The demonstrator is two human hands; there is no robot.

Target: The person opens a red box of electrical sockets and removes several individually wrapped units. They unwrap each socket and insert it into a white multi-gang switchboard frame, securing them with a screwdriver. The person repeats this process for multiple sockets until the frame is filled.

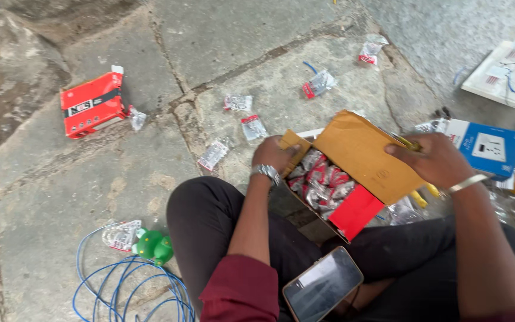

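An open cardboard box (362, 152) with a red side sits in front of my crossed legs. It is full of small clear packets with red labels (323, 182). My left hand (273, 155), a metal watch on its wrist, grips the box's left flap edge. Over the box's right flap, my right hand (433, 158) is closed on a yellow-handled tool (419, 197), with a bangle on that wrist. A phone (323, 285) with a dark screen rests on my lap.
Several loose packets (253, 126) lie scattered on the stone floor. A red box (92, 104) lies at the left. A blue wire coil (127, 286) and green object (155, 245) sit near my left knee. A blue-white carton (489, 146) and white switch board (511, 73) are at right.
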